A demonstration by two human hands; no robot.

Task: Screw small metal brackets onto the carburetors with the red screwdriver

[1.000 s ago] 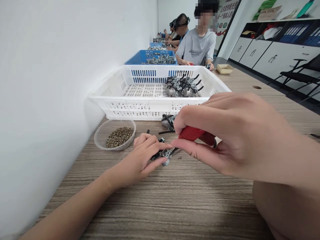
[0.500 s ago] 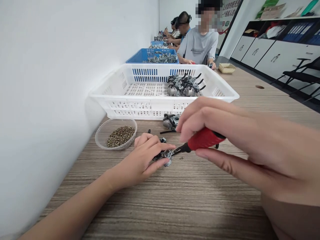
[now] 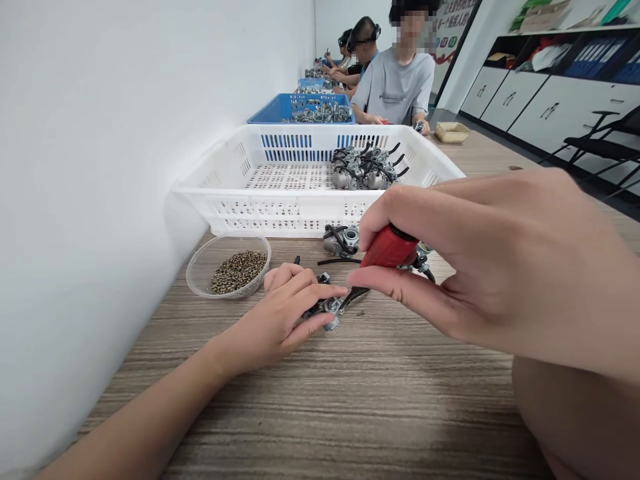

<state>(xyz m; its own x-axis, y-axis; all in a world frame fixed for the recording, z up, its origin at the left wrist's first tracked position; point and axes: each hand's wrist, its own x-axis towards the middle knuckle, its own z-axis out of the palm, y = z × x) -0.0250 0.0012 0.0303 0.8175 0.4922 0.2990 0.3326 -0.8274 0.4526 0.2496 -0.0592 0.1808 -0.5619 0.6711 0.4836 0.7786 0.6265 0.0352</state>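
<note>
My left hand [image 3: 295,300] presses a small metal carburetor [image 3: 333,313] against the wooden table, its fingers closed over the top and side. Much of that carburetor is hidden under the hand. In my right hand [image 3: 450,267] is a screwdriver [image 3: 390,248] with a red and black handle, gripped between thumb and fingers. Its dark shaft slants down to the left and its end meets the carburetor; the very tip is too small to make out. A loose screw [image 3: 361,313] lies on the table just right of the carburetor.
Left of my hands stands a clear bowl [image 3: 193,277] of small brass-coloured screws. A white crate [image 3: 290,213] with several carburetors is ahead. Another carburetor [image 3: 340,240] sits before it, and one is partly behind my right hand. Beyond are a blue crate [image 3: 265,115] and a co-worker [image 3: 397,80].
My right hand has turned and the screwdriver now stands steeper, its handle shifted left. My left hand stays on the carburetor. The view has shifted slightly.
</note>
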